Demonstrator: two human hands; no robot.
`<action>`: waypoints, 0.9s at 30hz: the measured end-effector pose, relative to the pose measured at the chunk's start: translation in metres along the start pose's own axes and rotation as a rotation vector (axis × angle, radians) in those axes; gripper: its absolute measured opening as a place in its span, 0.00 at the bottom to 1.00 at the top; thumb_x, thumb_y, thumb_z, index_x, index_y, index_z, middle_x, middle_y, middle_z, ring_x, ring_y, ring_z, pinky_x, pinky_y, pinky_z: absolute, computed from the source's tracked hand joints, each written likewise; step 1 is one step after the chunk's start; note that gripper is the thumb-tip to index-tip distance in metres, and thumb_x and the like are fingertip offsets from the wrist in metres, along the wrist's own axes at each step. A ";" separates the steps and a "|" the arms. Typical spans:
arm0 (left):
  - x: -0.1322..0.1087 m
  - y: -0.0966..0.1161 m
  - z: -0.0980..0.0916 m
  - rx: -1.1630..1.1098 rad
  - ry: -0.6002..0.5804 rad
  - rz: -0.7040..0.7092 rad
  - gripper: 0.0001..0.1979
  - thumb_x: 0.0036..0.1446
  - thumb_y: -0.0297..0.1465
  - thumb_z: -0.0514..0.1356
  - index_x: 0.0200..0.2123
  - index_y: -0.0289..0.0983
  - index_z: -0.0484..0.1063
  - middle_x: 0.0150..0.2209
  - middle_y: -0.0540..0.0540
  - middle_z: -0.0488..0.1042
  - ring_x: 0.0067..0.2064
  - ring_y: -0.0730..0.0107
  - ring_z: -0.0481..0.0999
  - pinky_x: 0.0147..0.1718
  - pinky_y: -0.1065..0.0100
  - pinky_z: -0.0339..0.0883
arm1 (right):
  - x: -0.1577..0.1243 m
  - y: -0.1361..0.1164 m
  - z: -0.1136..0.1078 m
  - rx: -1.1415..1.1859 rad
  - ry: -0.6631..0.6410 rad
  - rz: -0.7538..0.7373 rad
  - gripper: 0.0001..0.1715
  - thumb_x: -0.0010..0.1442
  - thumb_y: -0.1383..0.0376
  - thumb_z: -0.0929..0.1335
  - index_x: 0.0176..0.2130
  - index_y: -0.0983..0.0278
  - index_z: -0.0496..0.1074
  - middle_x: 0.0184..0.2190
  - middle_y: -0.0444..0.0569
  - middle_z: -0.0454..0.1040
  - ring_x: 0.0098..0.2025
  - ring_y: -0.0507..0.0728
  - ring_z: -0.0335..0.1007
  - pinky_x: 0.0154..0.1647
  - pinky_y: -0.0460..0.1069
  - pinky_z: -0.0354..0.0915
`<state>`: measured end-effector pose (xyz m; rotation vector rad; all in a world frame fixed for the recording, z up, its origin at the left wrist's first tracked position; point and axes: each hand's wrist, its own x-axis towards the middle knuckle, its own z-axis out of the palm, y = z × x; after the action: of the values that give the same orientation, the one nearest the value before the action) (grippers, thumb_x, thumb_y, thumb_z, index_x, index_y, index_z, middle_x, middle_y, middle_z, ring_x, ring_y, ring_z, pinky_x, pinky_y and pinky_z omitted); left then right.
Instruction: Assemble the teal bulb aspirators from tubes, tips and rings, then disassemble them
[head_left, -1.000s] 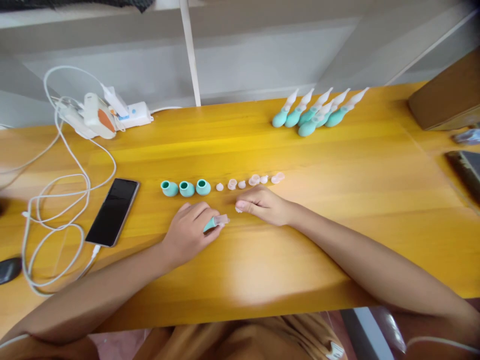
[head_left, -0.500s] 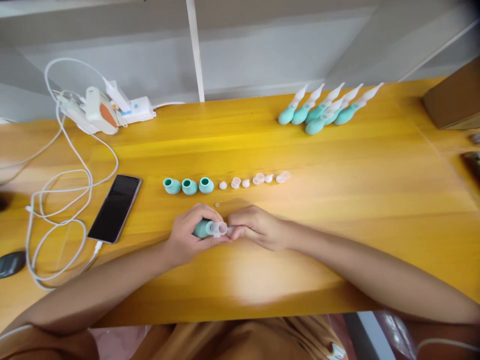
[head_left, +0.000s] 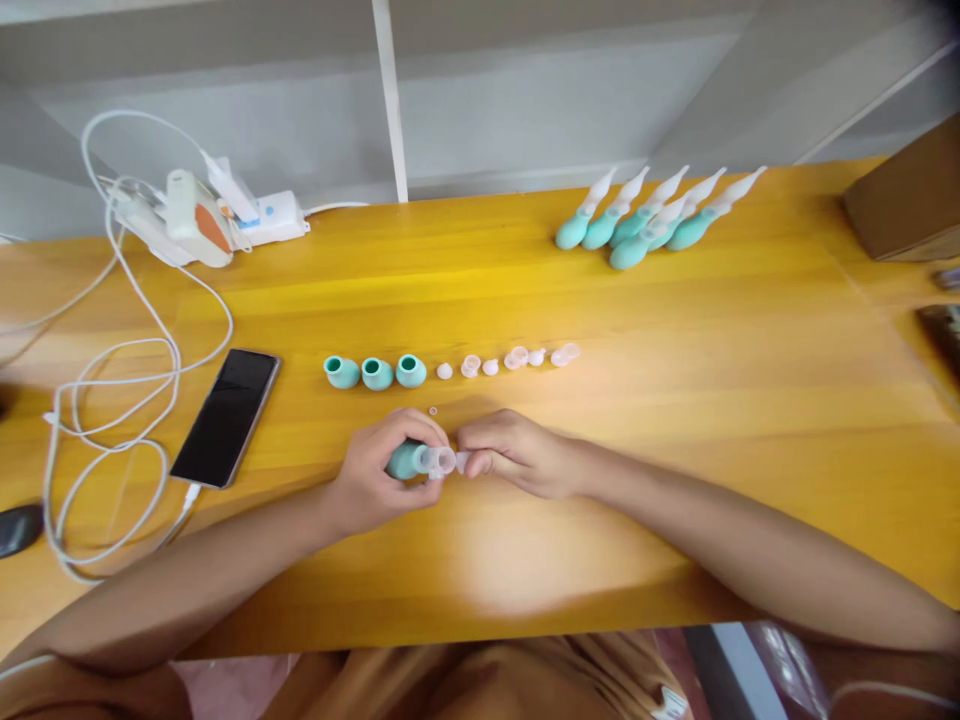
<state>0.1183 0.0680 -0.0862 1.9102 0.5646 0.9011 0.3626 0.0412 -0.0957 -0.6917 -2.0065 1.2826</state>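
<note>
My left hand (head_left: 386, 465) is wrapped round a teal bulb (head_left: 405, 459) with a clear connector (head_left: 439, 461) fitted at its right end. Close to the connector's opening, my right hand (head_left: 517, 455) pinches a small whitish translucent piece (head_left: 463, 461), mostly hidden by the fingers. Beyond the hands three open teal bulbs (head_left: 377, 374) stand in a row, followed to the right by several small clear and whitish parts (head_left: 517, 358). A tiny ring (head_left: 433, 411) lies just above my left hand.
Several assembled teal bulbs with white tips (head_left: 630, 250) lie at the back right. A phone (head_left: 227, 418), white cables (head_left: 169, 350) and a power strip (head_left: 277, 220) are on the left, with a black mouse (head_left: 21, 530). A brown box (head_left: 904, 195) sits far right.
The fingers of my left hand have drawn back slightly from my right hand, and more of the small whitish piece shows. The bulb is still held in place.
</note>
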 end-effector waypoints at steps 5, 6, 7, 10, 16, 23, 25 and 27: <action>-0.001 -0.001 -0.002 0.127 0.014 0.033 0.11 0.61 0.21 0.68 0.43 0.41 0.73 0.39 0.49 0.80 0.41 0.68 0.81 0.45 0.63 0.77 | -0.003 -0.006 -0.013 -0.197 0.133 -0.034 0.33 0.81 0.43 0.57 0.29 0.59 0.56 0.24 0.41 0.57 0.26 0.52 0.54 0.31 0.49 0.54; -0.001 -0.002 -0.002 0.205 0.004 0.054 0.10 0.63 0.23 0.68 0.43 0.41 0.73 0.40 0.49 0.80 0.41 0.67 0.81 0.46 0.62 0.75 | -0.004 -0.012 -0.022 -0.235 0.182 -0.035 0.33 0.81 0.44 0.58 0.29 0.59 0.55 0.24 0.41 0.56 0.26 0.52 0.53 0.30 0.50 0.53; -0.002 -0.003 -0.002 0.296 -0.015 0.083 0.09 0.64 0.24 0.68 0.44 0.41 0.73 0.40 0.49 0.81 0.42 0.66 0.82 0.46 0.62 0.73 | -0.006 -0.019 -0.033 -0.260 0.223 -0.029 0.33 0.81 0.44 0.59 0.28 0.59 0.54 0.24 0.41 0.54 0.25 0.52 0.52 0.30 0.50 0.52; -0.004 -0.004 -0.002 0.552 -0.121 0.165 0.06 0.69 0.27 0.67 0.46 0.40 0.73 0.41 0.48 0.83 0.43 0.63 0.81 0.44 0.60 0.65 | -0.014 -0.052 -0.078 -0.333 0.245 0.017 0.33 0.79 0.49 0.66 0.27 0.61 0.54 0.23 0.39 0.51 0.24 0.50 0.47 0.28 0.49 0.49; -0.006 -0.005 -0.001 0.716 -0.224 0.189 0.07 0.68 0.25 0.64 0.48 0.39 0.73 0.44 0.46 0.83 0.43 0.60 0.79 0.43 0.59 0.60 | -0.048 -0.096 -0.149 -0.898 0.082 0.516 0.40 0.74 0.34 0.62 0.26 0.60 0.62 0.21 0.43 0.62 0.25 0.52 0.50 0.30 0.51 0.52; -0.005 -0.007 -0.001 0.682 -0.250 0.111 0.09 0.67 0.23 0.64 0.47 0.40 0.74 0.45 0.46 0.83 0.45 0.59 0.80 0.45 0.60 0.63 | -0.052 -0.062 -0.165 -0.834 -0.072 1.100 0.19 0.73 0.51 0.70 0.40 0.60 0.84 0.42 0.51 0.84 0.39 0.60 0.77 0.42 0.51 0.65; -0.005 -0.007 -0.001 0.685 -0.254 0.107 0.09 0.66 0.23 0.64 0.47 0.40 0.74 0.46 0.46 0.83 0.45 0.59 0.80 0.45 0.60 0.63 | -0.044 -0.060 -0.160 -0.848 -0.092 1.149 0.19 0.74 0.53 0.69 0.42 0.61 0.85 0.44 0.54 0.85 0.42 0.61 0.78 0.43 0.52 0.65; -0.004 -0.007 0.000 0.686 -0.252 0.101 0.09 0.66 0.23 0.64 0.48 0.39 0.74 0.46 0.46 0.83 0.46 0.59 0.80 0.46 0.59 0.64 | -0.035 -0.062 -0.153 -0.915 -0.123 1.158 0.19 0.76 0.54 0.68 0.43 0.63 0.85 0.45 0.55 0.85 0.42 0.61 0.78 0.42 0.52 0.62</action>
<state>0.1151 0.0682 -0.0936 2.6415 0.6830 0.5423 0.4961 0.0806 0.0002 -2.4996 -2.2919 0.8072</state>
